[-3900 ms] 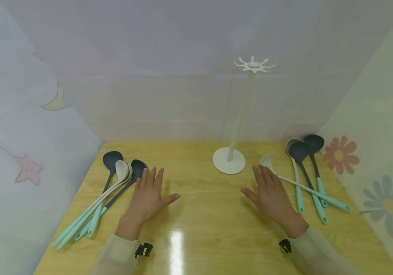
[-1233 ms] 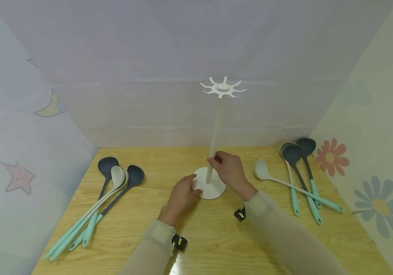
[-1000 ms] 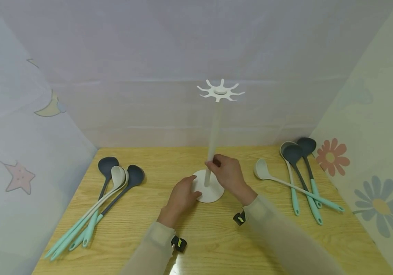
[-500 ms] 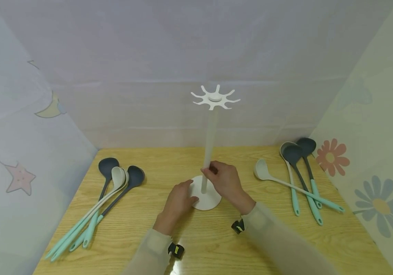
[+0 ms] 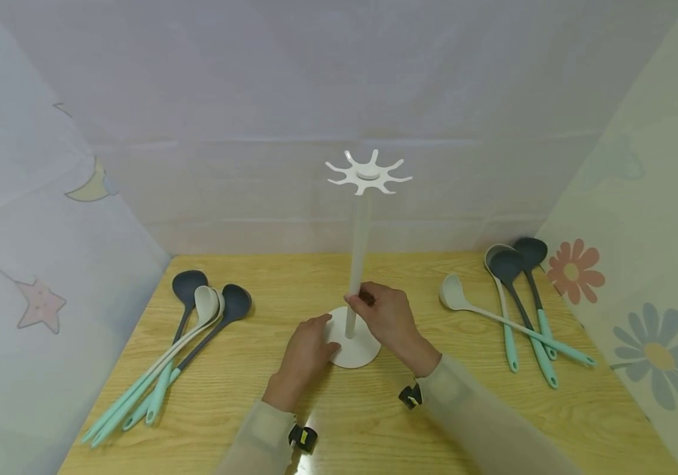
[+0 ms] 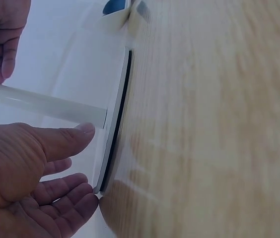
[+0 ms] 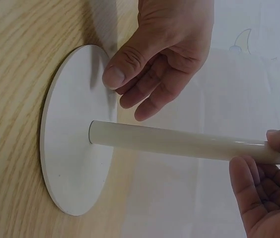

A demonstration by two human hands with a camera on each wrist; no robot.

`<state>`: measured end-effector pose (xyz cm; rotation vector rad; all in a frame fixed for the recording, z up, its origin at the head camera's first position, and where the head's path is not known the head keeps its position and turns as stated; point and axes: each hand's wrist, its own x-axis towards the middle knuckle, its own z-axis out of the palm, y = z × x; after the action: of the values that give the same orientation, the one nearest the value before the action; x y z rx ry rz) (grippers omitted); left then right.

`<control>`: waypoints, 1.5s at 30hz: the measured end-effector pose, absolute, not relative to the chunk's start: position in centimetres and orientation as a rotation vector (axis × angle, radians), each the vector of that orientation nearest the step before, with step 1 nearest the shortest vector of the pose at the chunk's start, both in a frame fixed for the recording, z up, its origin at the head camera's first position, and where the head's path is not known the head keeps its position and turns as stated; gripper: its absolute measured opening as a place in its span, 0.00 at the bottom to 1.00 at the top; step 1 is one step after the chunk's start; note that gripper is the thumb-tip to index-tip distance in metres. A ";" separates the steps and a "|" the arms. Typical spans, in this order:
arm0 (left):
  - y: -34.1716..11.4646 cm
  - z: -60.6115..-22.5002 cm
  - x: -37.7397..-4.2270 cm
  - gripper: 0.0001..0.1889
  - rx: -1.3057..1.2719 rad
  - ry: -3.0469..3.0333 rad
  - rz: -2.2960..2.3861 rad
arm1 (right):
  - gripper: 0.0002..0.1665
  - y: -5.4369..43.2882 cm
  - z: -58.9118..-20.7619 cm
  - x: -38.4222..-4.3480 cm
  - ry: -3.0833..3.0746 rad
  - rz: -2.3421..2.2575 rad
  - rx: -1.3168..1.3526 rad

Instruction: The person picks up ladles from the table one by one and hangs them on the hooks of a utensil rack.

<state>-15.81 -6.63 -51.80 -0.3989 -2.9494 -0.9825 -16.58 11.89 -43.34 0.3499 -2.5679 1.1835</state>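
The stand (image 5: 359, 251) is upright near the middle of the desk (image 5: 208, 402), its pole rising toward 12 o'clock in the head view, a shade off toward 1. Both hands are at it. The right hand (image 5: 389, 320) comes in from 4 o'clock, thumb and fingers clamped on the pole's lower part. The left hand (image 5: 305, 346) is at the base (image 5: 353, 356), between 8 and 9 o'clock — fingers apart and loosely bent, fingertips at the rim, the thumb over the white disc. The right hand is therefore the one on the long axis, the left beside the foot; how hard either bears is not clear.

From the base, the left ladles (image 5: 165, 379) lie out toward 9 o'clock, handles running to 7, nearer the left hand. The right ladles (image 5: 529, 330) lie toward 3, handles crossed, nearer the right hand — well apart from its fingers.
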 end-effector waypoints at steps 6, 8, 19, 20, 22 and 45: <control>-6.7 -51.7 -16.0 0.30 -0.396 -2.963 -0.979 | 0.13 11.8 -43.8 -16.6 -2.555 1.273 0.334; -6.6 -51.5 -16.0 0.30 -0.390 -2.974 -0.989 | 0.13 11.8 -44.0 -16.6 -2.542 1.287 0.345; -7.3 -48.7 -16.1 0.23 -0.359 -2.871 -1.189 | 0.12 11.7 -44.7 -16.3 -2.510 1.272 0.391; -7.3 -48.3 -16.1 0.22 -0.355 -2.851 -1.209 | 0.12 11.7 -44.8 -16.3 -2.513 1.273 0.390; -7.3 -47.6 -16.1 0.21 -0.351 -2.813 -1.239 | 0.13 11.7 -45.0 -16.2 -2.518 1.274 0.392; -3.3 -35.8 -17.9 0.17 -0.571 -2.286 -1.592 | 0.18 13.3 -47.3 -15.9 -2.796 1.202 0.282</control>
<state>-17.93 -3.29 -35.77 -0.5713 -2.2864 -1.5917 -15.91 13.29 -47.25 0.2819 -2.7960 1.2022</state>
